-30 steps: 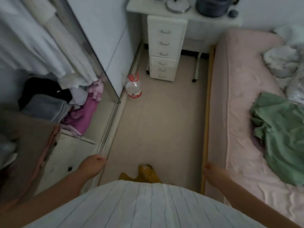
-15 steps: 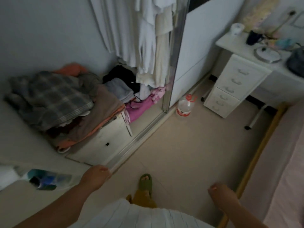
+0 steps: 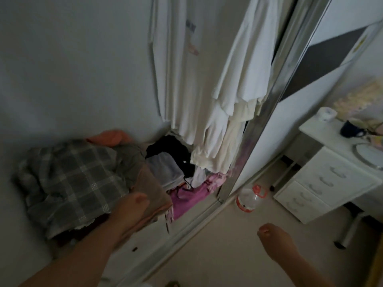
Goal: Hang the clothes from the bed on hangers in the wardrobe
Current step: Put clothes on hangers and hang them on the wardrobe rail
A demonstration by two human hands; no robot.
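Note:
The open wardrobe fills the head view. White garments [image 3: 207, 90] hang inside it; their hangers are out of frame. Below them lie piles of folded clothes: a grey plaid cloth [image 3: 68, 183], a brown folded cloth [image 3: 153, 183], a black garment [image 3: 172, 148] and pink clothes [image 3: 190, 195]. My left hand [image 3: 132, 208] is raised in front of the brown cloth, fingers loosely curled, holding nothing. My right hand [image 3: 271, 239] hangs over the floor, loosely curled and empty. The bed is out of view.
The mirrored sliding door's metal edge [image 3: 259, 121] runs diagonally right of the hanging garments. A water bottle with a red cap [image 3: 247, 198] stands on the floor by the door track. A white drawer unit [image 3: 323, 183] with a dark mug [image 3: 350, 129] is at right.
My view has swung left and up, from the bed and floor to the wardrobe. My left hand has risen towards the folded pile; the right hand stays low.

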